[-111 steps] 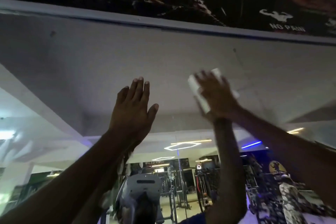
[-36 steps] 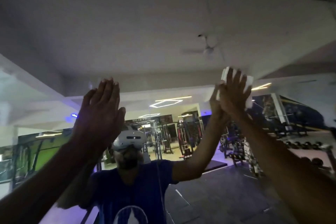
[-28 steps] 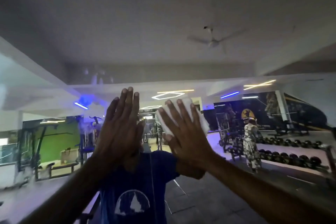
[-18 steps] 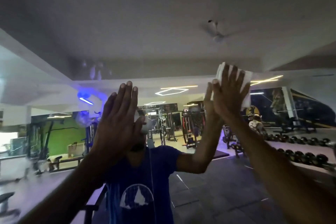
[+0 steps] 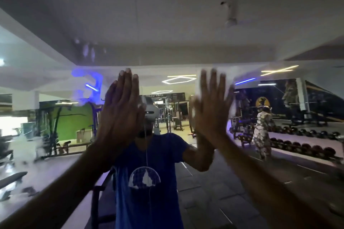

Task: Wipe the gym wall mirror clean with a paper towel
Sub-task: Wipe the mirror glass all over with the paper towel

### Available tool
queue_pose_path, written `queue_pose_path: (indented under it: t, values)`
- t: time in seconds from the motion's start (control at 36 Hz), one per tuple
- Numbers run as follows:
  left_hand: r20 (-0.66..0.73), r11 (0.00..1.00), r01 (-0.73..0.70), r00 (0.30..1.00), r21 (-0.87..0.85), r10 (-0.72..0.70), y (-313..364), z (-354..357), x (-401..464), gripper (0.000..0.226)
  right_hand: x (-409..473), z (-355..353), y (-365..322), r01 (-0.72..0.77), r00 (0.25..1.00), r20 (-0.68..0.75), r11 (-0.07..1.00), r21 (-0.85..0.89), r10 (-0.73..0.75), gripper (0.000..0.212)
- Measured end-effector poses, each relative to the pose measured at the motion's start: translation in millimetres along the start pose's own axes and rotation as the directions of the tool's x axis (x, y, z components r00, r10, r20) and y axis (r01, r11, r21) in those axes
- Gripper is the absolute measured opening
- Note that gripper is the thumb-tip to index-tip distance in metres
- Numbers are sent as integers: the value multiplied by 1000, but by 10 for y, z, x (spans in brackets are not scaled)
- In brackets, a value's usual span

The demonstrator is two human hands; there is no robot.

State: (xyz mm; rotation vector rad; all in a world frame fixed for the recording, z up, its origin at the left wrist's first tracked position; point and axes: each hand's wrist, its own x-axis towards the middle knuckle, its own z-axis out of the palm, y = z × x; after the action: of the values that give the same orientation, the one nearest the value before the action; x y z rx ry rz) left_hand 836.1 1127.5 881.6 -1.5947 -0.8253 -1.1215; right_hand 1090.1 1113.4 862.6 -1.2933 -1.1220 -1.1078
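Right hand (image 5: 210, 115) has slid back left, spread fingers pressing the white folded paper towel (image 5: 229, 87) against the big glass wall mirror (image 5: 167, 24); left hand (image 5: 122, 113) flat, holding nothing. Hazy smears left, so roughly midway.

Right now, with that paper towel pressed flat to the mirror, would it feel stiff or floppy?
Probably floppy: the paper towel shows only as soft white edges around the right hand's spread fingers. Likely light, since a flat palm alone pins it to the mirror.
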Motion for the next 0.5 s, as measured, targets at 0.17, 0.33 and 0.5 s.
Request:
queue_pose_path:
  t: [0.17,0.33,0.5]
  values:
    - [55,998,-58,997,-38,60,247,71,-319,71,-1061,-76,259,442,864,193,884,149,-465,67]
    - [35,990,-139,990,-4,139,65,85,-321,67,190,-35,1208,-55,996,69,996,-63,60,68]
    - [33,993,-116,993,-2,116,115,83,-341,65,19,20,142,-225,974,-9,973,-57,225,78]
